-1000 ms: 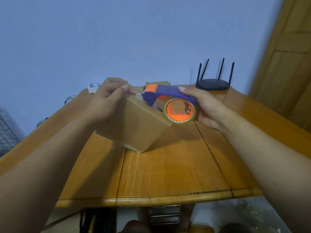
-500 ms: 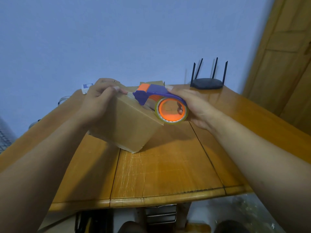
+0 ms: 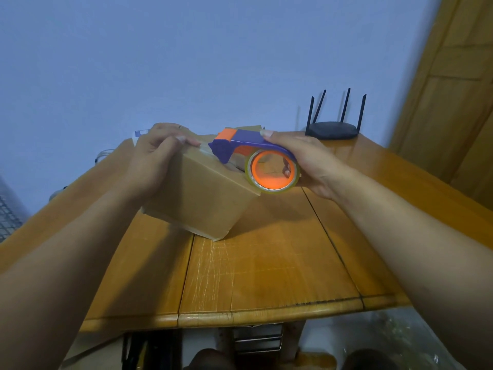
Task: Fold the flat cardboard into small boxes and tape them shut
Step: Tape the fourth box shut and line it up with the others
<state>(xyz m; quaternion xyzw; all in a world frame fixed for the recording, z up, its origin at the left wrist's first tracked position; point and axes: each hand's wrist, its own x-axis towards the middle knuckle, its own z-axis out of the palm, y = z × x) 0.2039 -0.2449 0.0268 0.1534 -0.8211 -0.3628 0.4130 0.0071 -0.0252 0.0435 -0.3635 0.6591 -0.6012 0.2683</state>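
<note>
The cardboard box [image 3: 202,193] stands tilted about the middle of the desk [image 3: 266,276], somewhat nearer to the far edge, with its lower corner resting on the wood. The left hand [image 3: 157,158] holds its upper far side with a closed grip, and the fingertips [image 3: 186,141] press where a strip of clear tape [image 3: 206,151] begins. The right hand [image 3: 306,161] has a closed grip on the purple and orange tape dispenser [image 3: 248,141]: the thumb lies along the handle and the fingers pass through the core of the tape roll [image 3: 272,190]. The mouth of the dispenser lies on the top face of the box. The step seems to be pulling tape along the top seam. To do it well, I think the left fingertips must pin the tape end firmly, and the dispenser should travel straight and low against the cardboard, so the tape lies flat without folds and the box does not slide.
</note>
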